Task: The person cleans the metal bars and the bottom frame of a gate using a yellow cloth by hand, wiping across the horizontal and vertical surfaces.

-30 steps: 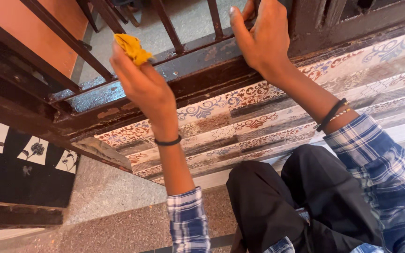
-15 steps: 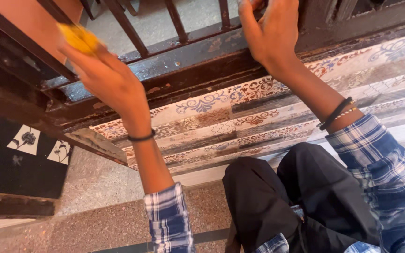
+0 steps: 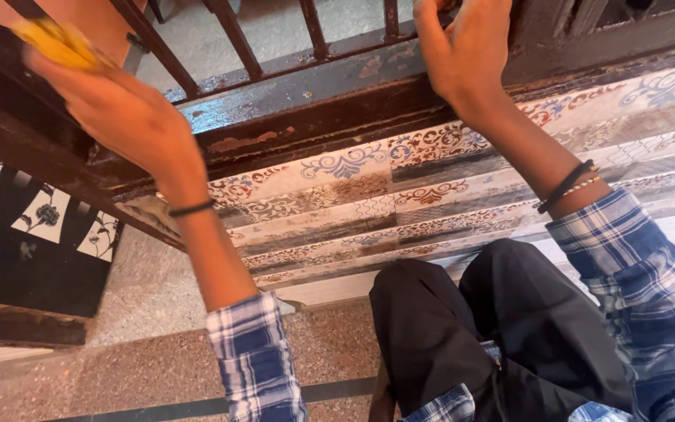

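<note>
My left hand (image 3: 123,117) is at the upper left, its fingers closed on a small yellow pad or cloth (image 3: 56,43), blurred, held against the dark metal railing (image 3: 220,31). My right hand (image 3: 462,55) grips the railing at the top centre, near a vertical bar (image 3: 391,17). Both arms wear blue checked sleeves and dark wristbands. The railing's bottom rail (image 3: 298,90) is dark with worn, rusty patches.
Below the railing runs a ledge of patterned tiles (image 3: 369,187) in several stepped bands. A black tile panel with white flowers (image 3: 33,227) is at the left. My knees in dark trousers (image 3: 462,328) rest over a speckled stone floor (image 3: 142,367).
My left hand has slid leftward and up along the railing with the yellow pad. My right hand has kept its grip on the railing.
</note>
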